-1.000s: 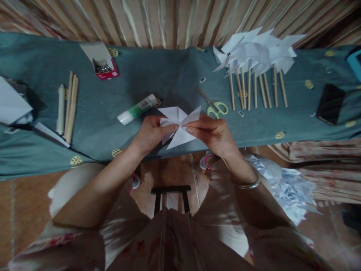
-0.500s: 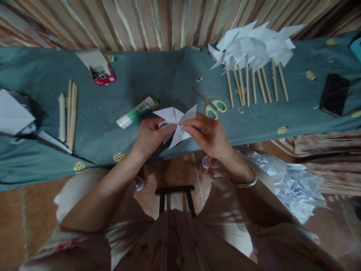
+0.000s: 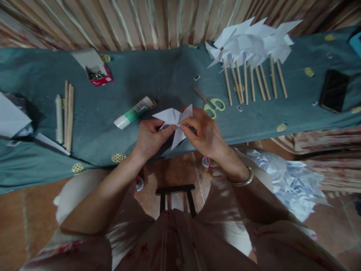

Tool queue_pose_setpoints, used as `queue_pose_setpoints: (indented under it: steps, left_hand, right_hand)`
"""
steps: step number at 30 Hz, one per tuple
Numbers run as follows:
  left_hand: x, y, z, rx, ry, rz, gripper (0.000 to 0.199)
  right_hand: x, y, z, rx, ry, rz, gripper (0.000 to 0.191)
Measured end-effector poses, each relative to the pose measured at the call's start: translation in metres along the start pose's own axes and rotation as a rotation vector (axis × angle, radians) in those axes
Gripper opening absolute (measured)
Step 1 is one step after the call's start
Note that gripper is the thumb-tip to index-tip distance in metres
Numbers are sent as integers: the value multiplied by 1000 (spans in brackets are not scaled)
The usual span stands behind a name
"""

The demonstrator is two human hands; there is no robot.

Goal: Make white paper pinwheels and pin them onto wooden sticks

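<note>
A white paper pinwheel (image 3: 168,115) is held between both hands above the table's near edge. My left hand (image 3: 152,137) pinches it from the left, its thumb at the pinwheel's centre. From the right, my right hand (image 3: 204,131) closes thumb and fingers on the same centre. Parts of the folded blades are hidden behind the fingers. Left of the pinwheel lies a glue stick (image 3: 133,113) with a green and white label. Scissors (image 3: 213,105) with pale green handles rest just beyond my right hand.
Finished pinwheels (image 3: 251,45) on wooden sticks lie at the back right, near a dark phone (image 3: 335,91). An open red-and-white box (image 3: 100,78) of small metal pieces stands back left. Several sticks (image 3: 69,116) and white paper (image 3: 12,116) lie left. A paper-filled bag (image 3: 293,184) sits below right.
My right fingers have drawn in closer at the pinwheel's centre, and my right hand covers more of the right blades. The view has shifted slightly.
</note>
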State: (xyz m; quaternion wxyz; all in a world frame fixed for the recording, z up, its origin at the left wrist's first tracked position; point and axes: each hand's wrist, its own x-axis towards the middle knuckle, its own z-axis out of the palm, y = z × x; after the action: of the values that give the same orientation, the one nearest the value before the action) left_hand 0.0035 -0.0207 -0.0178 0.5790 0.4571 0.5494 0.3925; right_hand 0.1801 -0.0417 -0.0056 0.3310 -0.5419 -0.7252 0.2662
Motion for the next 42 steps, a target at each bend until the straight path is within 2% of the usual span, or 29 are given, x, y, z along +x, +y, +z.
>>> queue_pose_setpoints:
  steps: [4,10,14,20,25,29,33,36,39,42]
  left_hand:
    - [-1,3,2,70,-7,61,30]
    - [-2,6,3,130,-28,25,32]
    - [-2,5,3,199,-57,54,33]
    - [-4,10,8,218,-4,62,37]
    - [-3,10,8,208,63,39,37]
    - [3,4,6,27,73,48,26]
    - [6,4,7,-243,59,21,8]
    - [5,7,8,-327,47,-43,14]
    - [3,9,8,-351,20,-83,17]
    - [1,8,7,-371,-22,-100,19]
  right_hand:
    - [0,0,1,-49,10,-55,18]
    - [0,1,0,-157,-7,-105,19]
    - [1,0,0,-204,-7,-109,19]
    - [1,0,0,-250,-19,-141,20]
    - [0,2,3,-236,27,-147,16]
    - [-1,0,0,-213,98,-161,13]
    - [0,-5,-5,-56,215,-119,36]
    - [3,-3,-2,180,229,69,58]
    - [7,1,4,446,103,242,53]
    - [10,4,9,617,-18,328,43]
